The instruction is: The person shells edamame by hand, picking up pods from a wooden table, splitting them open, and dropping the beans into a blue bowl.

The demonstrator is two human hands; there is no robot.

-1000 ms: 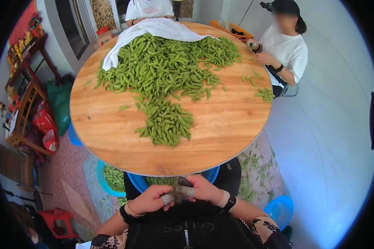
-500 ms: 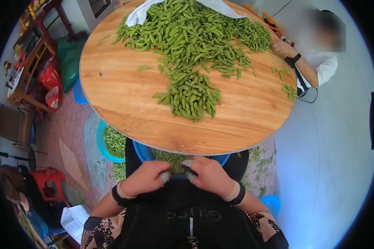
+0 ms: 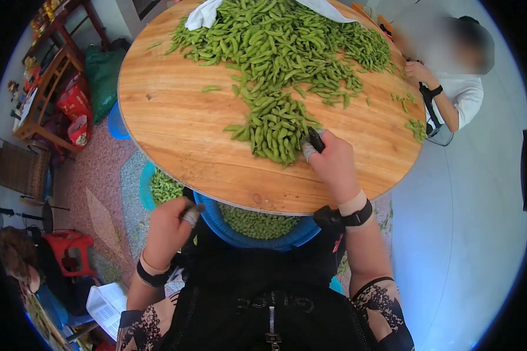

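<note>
Green bean pods (image 3: 275, 47) lie in a large heap on the round wooden table (image 3: 181, 134), with a smaller pile (image 3: 275, 131) nearer me. My right hand (image 3: 334, 161) is over the table at the right edge of that smaller pile, fingers closed around a small black tool (image 3: 316, 140). Something pale wraps one of its fingers. My left hand (image 3: 171, 228) is low on the left, beside the blue basin (image 3: 216, 225); its fingers are curled, with a wrapped fingertip and a small dark thing that I cannot make out. Shelled-looking green beans (image 3: 260, 222) fill the basin below the table edge.
At the upper right, another person's hand (image 3: 420, 72) rests near the table's rim, by a few scattered pods (image 3: 416, 128). A teal basin (image 3: 147, 184) stands left of the blue one. Further left are a red stool (image 3: 70, 248) and a white basket (image 3: 106, 304).
My right hand has moved up and forward from over the basin to the smaller pile. My left hand has shifted left and a little down. The view has moved slightly.
</note>
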